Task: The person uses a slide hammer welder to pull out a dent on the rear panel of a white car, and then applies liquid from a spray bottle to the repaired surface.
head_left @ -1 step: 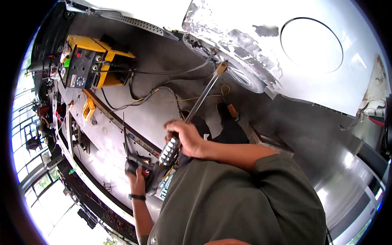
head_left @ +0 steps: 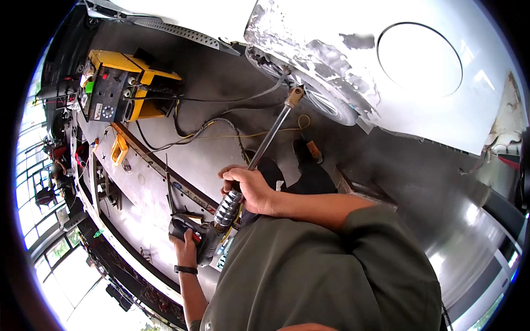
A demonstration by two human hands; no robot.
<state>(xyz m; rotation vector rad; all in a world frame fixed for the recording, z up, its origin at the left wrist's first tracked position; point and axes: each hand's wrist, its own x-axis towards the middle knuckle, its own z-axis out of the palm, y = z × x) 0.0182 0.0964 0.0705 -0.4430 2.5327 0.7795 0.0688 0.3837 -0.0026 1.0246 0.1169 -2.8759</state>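
A slide hammer dent puller [head_left: 270, 138] slants across my front, with a long bright rod, a brass-coloured tip piece [head_left: 295, 96] and a ribbed silver section [head_left: 227, 208]. My right hand [head_left: 249, 187] is closed round the tool just above the ribbed section. Lower left, my left hand [head_left: 185, 245] grips the black pistol-shaped handle [head_left: 207, 245] at its near end, a dark band on that wrist. The tip appears in front of the wheel [head_left: 326, 102] beside a white car panel [head_left: 430, 118]; whether it touches anything I cannot tell. Paint on the panel is patchy and sanded grey.
A yellow and black machine [head_left: 118, 83] stands at the upper left, dark cables [head_left: 221, 99] running from it over the floor. A yellow tray [head_left: 118, 150] lies near a long metal rail [head_left: 160, 165]. A brown metal stand [head_left: 364, 190] is to my right.
The brass-coloured tip has shifted slightly down and to the left, away from the panel. Both hands keep their hold on the tool.
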